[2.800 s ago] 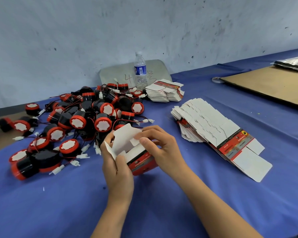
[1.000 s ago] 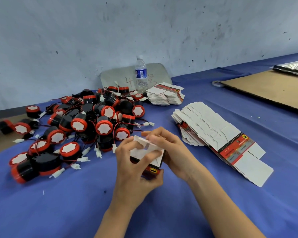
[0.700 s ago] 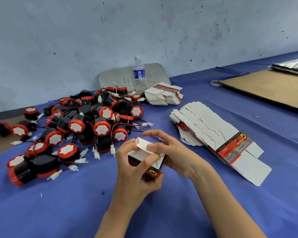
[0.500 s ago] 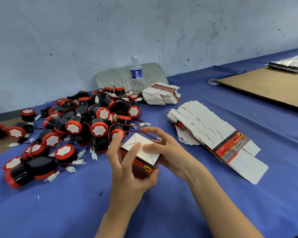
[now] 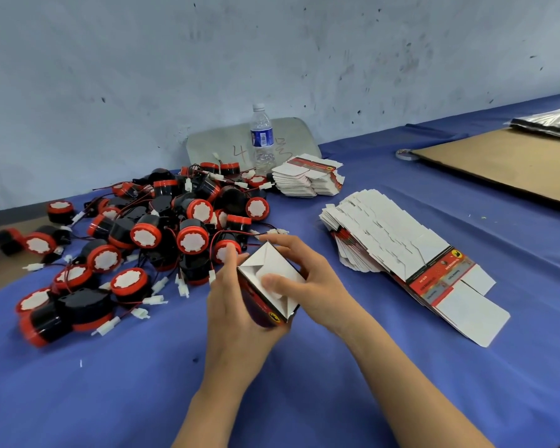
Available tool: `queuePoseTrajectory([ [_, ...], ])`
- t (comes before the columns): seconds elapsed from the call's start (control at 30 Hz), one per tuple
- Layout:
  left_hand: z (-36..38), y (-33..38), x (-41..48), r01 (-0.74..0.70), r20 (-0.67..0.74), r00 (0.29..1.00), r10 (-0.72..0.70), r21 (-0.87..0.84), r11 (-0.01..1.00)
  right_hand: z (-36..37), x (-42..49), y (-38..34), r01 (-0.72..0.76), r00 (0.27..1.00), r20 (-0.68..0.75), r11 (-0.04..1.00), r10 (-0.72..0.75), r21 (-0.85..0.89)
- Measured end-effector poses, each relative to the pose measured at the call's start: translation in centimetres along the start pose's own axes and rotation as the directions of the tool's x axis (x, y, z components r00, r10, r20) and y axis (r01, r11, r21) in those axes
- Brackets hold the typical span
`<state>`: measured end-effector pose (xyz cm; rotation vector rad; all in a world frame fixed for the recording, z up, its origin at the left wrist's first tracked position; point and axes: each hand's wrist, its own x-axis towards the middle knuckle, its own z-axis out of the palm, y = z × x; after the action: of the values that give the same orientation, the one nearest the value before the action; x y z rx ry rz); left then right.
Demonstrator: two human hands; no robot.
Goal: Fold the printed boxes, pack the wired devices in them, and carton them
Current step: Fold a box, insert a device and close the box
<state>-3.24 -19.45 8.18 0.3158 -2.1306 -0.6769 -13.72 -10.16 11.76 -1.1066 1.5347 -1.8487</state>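
A small red-and-black printed box [image 5: 262, 305] stands folded between both hands at the table's middle, its white end flaps [image 5: 261, 263] facing up. My left hand [image 5: 236, 321] wraps its fingers round the box's left side from below. My right hand [image 5: 314, 286] grips the box from the right, thumb pressing on the white flaps. A pile of several black-and-red wired devices [image 5: 149, 240] with white connectors lies to the left. A fanned stack of flat printed boxes [image 5: 398, 250] lies to the right. A second, smaller stack [image 5: 307, 181] sits further back.
A water bottle [image 5: 262, 140] stands at the back against a grey board [image 5: 227, 147] by the wall. A flat brown cardboard sheet [image 5: 505, 166] lies at the far right with a tape roll [image 5: 406, 154] beside it and a silvery bag [image 5: 550, 121] beyond. Blue cloth [image 5: 117, 389] covers the table.
The box's loose white flaps have been folded inward and its end closed. Both hands turned the box, and my right thumb now presses on the closed flaps.
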Motion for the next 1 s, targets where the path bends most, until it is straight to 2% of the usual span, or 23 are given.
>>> queuePoseTrajectory([
  [0.27, -0.1, -0.2, 0.2, -0.032, -0.021, 0.999, 0.033, 0.047, 0.998, 0.4, -0.1, 0.5, 0.038, 0.999, 0.017, 0.994, -0.037, -0.099],
  [0.53, -0.1, -0.2, 0.2, -0.003, 0.008, 1.000, 0.003, 0.063, 0.998, 0.3, -0.1, 0.5, 0.040, 0.999, 0.031, 0.990, -0.036, -0.138],
  [0.73, -0.3, -0.2, 0.2, -0.036, 0.006, 0.999, 0.035, 0.115, 0.993, 0.0, -0.1, 0.6, 0.022, 0.998, 0.058, 0.995, -0.017, -0.092],
  [0.83, -0.3, -0.2, 0.2, -0.010, 0.021, 1.000, 0.007, 0.114, 0.993, -0.3, 0.1, 0.6, -0.034, 0.997, 0.076, 0.999, 0.032, 0.036],
  [1.0, -0.7, -0.4, 0.1, 0.010, 0.050, 0.999, -0.010, -0.008, 1.000, -0.6, 0.5, 0.7, -0.096, 0.995, 0.057, 0.979, 0.087, 0.183],
])
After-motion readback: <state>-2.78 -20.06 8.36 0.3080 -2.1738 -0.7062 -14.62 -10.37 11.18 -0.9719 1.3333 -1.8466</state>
